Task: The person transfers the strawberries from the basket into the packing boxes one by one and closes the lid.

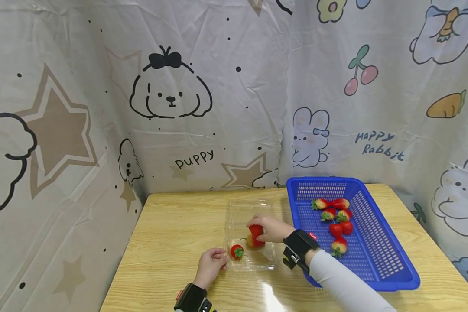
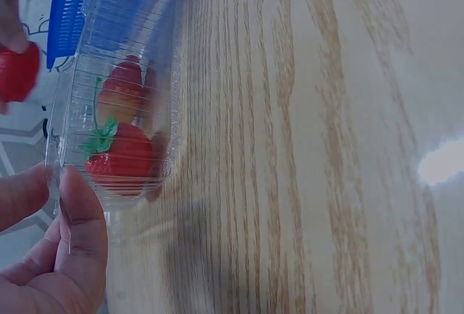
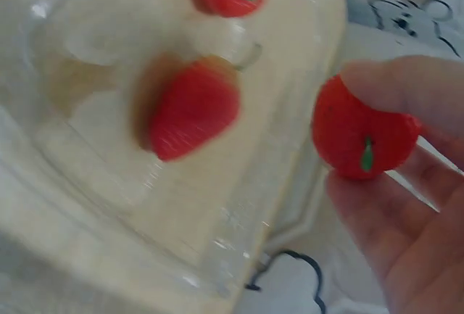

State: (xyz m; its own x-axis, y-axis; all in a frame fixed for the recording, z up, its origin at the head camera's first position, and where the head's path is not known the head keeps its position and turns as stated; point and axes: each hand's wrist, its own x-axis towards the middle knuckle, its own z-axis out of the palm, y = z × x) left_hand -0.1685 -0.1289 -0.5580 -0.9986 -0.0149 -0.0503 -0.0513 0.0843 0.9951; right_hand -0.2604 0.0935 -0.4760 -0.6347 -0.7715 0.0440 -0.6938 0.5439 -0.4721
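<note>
It seems a small indoor corner: cloth [image 1: 238,95] with printed cartoon animals hangs around a wood-patterned table [image 1: 171,234]. Which room, I cannot tell.

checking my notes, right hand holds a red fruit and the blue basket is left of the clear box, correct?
No, the head view shows the blue basket to the right of the clear box. The right hand does hold a red fruit.

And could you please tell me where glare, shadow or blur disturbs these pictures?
Head view: mostly sharp, white glare on the table near the bottom edge; left wrist view: a bright glare spot at the right edge, a soft dark shadow low on the tabletop; right wrist view: soft overall, the yellow-based strawberry in the clear container blurred.
</note>
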